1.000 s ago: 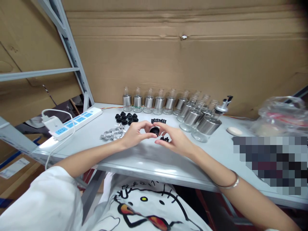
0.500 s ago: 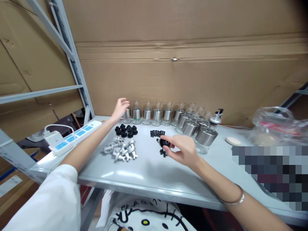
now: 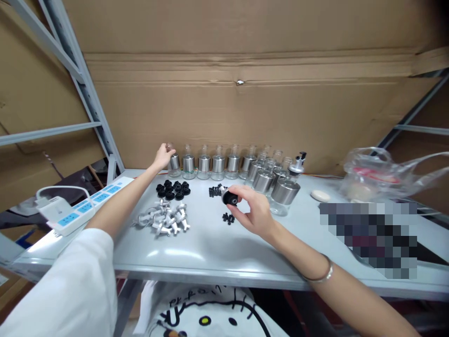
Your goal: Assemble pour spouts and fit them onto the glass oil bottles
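Note:
At the left end of the back row, my left hand [image 3: 163, 158] has its fingers closed round the neck of a glass bottle [image 3: 174, 164] with a steel sleeve. My right hand [image 3: 255, 213] pinches a pourer stopper [image 3: 230, 198], black at the base with a pale part on its far side, above the middle of the table. Behind it lie short black tubes [image 3: 213, 191], partly covered by the stopper. A few small black caps [image 3: 228, 218] are just below it. Black stoppers [image 3: 172, 189] lie in a group on the left, with silver-white pour spouts [image 3: 167, 219] heaped in front.
Several more sleeved bottles [image 3: 218, 164] line the back, clustering toward the right; one bottle [image 3: 286, 192] there carries a pourer [image 3: 299, 163]. A power strip [image 3: 87, 206] runs along the left edge. Rightward are a white oval object [image 3: 320, 195] and a plastic bag [image 3: 372, 175].
My left hand has come down onto the leftmost bottle's neck and closed on it. My right hand still holds the stopper, now turned slightly. The whole view has shifted a little.

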### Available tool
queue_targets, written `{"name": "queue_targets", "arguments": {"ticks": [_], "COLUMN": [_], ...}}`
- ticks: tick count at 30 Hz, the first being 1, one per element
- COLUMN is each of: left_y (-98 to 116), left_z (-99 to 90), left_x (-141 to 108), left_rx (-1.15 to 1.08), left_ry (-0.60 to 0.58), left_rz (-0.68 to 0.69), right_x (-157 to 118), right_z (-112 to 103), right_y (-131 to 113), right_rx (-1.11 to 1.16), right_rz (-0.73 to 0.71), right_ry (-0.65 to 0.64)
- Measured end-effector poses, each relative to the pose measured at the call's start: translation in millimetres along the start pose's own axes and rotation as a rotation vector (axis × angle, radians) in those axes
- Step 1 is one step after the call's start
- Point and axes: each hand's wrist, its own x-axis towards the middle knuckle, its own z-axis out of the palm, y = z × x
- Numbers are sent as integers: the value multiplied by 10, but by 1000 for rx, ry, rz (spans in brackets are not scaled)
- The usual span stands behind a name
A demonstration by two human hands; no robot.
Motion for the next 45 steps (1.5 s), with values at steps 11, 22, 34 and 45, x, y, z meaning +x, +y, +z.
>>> {"name": "queue_targets", "arguments": {"ticks": [11,22,34,45], "left_y": [975,1309,1080,897], "left_z": [-102,58,138,202], "left_x": [-752,-2212,-2334,-2344], "left_rx": [-228,-656,-705,-604], "left_ry": [18,-859,-950,-971], "left_rz": [447,100,77,103], "right_x": [-22,-51,-63,-26], "right_z": [-20,38,17,61], "right_y": [-31,1,-149,-130], "right_rx": [-153,77,358,415], "right_rz": [133,184,138,35], "right_ry": [90,196,79,37]}}
